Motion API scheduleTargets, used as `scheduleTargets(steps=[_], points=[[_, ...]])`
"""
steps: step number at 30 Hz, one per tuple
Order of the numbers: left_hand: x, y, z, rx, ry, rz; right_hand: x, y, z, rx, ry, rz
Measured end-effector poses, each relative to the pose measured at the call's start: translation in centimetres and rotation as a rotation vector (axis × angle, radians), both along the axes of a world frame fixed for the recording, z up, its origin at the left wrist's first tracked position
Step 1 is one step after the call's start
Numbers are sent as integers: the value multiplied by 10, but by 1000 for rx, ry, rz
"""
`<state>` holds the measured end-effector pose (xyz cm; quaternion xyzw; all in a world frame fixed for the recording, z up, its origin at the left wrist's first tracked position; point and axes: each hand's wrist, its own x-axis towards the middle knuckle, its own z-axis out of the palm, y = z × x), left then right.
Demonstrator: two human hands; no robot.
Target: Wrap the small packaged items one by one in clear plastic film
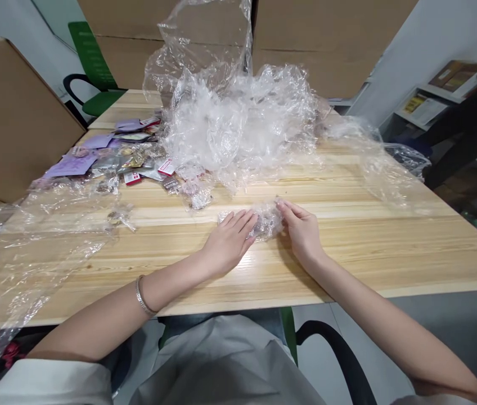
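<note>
A small clear plastic packet (266, 220) lay on the wooden table (348, 247), just in front of the big heap of crumpled clear film (238, 124), and both hands were on it. The left hand (228, 239) lay flat, palm down, its fingers stretched out and loose with their tips resting on the packet's left end — pressing rather than gripping. The right hand (301, 228) met the packet from the other side, its fingers bent and pinching the right edge between thumb and fingertips. What the packet held was too small and glossy to make out. A silver bracelet (142, 297) sat on the left wrist. Left of the heap lay a scatter of small packaged items with purple cards and red-and-white tags (129, 154), and nearer than those a loose sheet of clear film (31, 236) hung over the table's left edge. Beyond the heap stood large cardboard boxes (331, 39); another cardboard box (6, 118) stood well to the heap's left — a green chair (95, 73) showed between them.
</note>
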<state>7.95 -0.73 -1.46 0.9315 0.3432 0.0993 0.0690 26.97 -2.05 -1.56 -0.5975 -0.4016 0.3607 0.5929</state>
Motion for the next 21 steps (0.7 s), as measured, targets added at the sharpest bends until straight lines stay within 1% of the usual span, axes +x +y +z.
scheduleTargets(steps=[1,2,4,6,8,10,12,13,14,15,17,18,19,20,21], points=[[1,0,0,-5,3,4,-6,-4,1,44,-74,12],[1,0,0,-12,3,4,-12,-8,1,85,-180,65],[2,1,-1,-40,-21,-6,-24,-15,0,142,-474,244],[2,3,-2,-96,-88,-26,-32,-19,-2,159,-798,412],[1,7,-2,-182,-187,-42,-36,-21,-4,154,-1041,481],[-2,10,-2,-263,-293,-6,-36,-22,-6,145,-1165,502],[-5,11,0,-264,-428,104,-34,-23,-8,137,-1227,528],[-6,10,1,-222,-501,153,-34,-23,-8,134,-1245,540],[-7,9,3,-160,-561,164,-33,-23,-8,135,-1252,549],[-8,8,4,-98,-592,128,-33,-23,-8,142,-1245,557],[-7,5,6,-35,-541,-24,-30,-21,-8,173,-1168,594],[-6,4,5,-43,-468,-95,-26,-19,-7,196,-1094,632],[-5,3,5,-65,-384,-141,-20,-16,-7,223,-997,666],[-3,3,3,-87,-300,-159,-12,-13,-6,245,-887,683],[-2,3,2,-97,-227,-160,-1,-10,-6,261,-785,663]])
